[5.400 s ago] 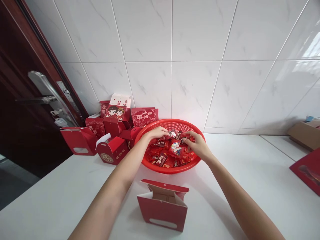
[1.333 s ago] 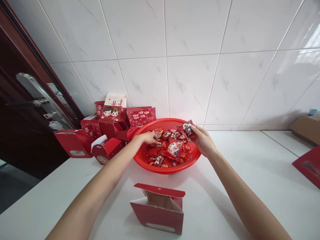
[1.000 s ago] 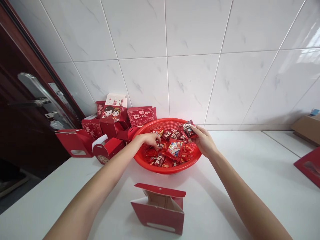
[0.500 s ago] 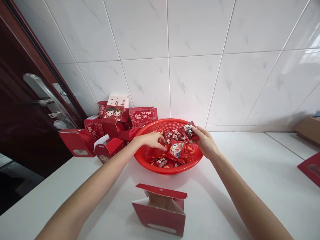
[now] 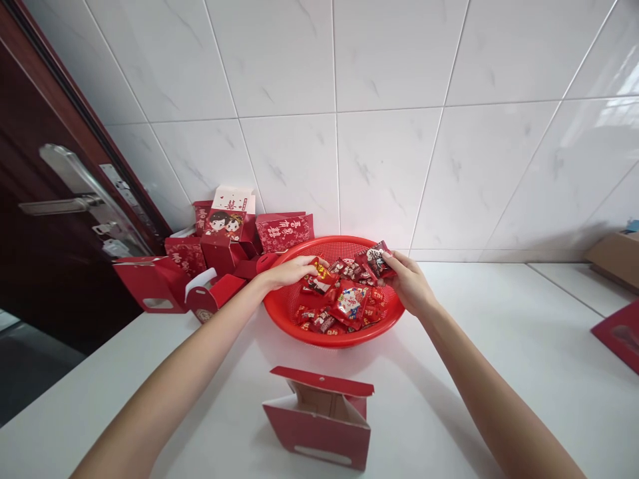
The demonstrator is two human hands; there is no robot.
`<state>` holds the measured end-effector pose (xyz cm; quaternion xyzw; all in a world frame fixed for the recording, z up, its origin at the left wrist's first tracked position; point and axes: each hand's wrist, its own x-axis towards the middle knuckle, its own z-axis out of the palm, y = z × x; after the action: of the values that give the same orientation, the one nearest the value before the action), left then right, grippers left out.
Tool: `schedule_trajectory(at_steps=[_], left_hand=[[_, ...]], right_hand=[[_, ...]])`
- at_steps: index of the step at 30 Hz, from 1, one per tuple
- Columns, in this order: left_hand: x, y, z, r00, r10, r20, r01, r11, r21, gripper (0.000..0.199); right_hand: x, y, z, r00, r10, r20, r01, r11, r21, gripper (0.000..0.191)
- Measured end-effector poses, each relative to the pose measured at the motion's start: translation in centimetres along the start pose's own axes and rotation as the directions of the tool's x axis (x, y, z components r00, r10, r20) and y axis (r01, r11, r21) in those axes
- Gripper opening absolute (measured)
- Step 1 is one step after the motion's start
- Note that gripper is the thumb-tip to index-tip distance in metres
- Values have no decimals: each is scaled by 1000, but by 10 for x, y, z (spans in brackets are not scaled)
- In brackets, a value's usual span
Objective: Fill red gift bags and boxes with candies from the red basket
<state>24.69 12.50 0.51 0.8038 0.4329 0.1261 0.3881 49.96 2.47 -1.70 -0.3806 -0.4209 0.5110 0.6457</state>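
A red mesh basket (image 5: 279,318) holds several red and dark-red wrapped packets, among them a red packet with a white and blue print (image 5: 351,301). Over its left part, my left hand (image 5: 295,269) has its fingers closed on a red and gold packet (image 5: 321,277). At the right rim my right hand (image 5: 408,283) pinches a dark-red packet (image 5: 378,258) between thumb and fingers. Nearer to me stands a dark-red paper box (image 5: 319,426), its top gaping open.
Several red gift boxes (image 5: 224,249) crowd the back left beside a dark door (image 5: 44,233) with a metal handle. A tiled wall (image 5: 384,166) rises behind. At the right edge are a cardboard box (image 5: 616,258) and a red box (image 5: 619,334).
My left hand has moved left and slightly up from the packets, now with the red and gold packet in its fingers. My right hand stays almost in place with its packet.
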Motion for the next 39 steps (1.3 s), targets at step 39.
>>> schedule_trajectory(at_steps=[39], left_hand=[[-3, 3, 23, 959, -15, 282, -125, 874, 470, 50]], right_hand=[[-1, 0, 2, 1000, -8, 26, 9, 999, -37, 42]])
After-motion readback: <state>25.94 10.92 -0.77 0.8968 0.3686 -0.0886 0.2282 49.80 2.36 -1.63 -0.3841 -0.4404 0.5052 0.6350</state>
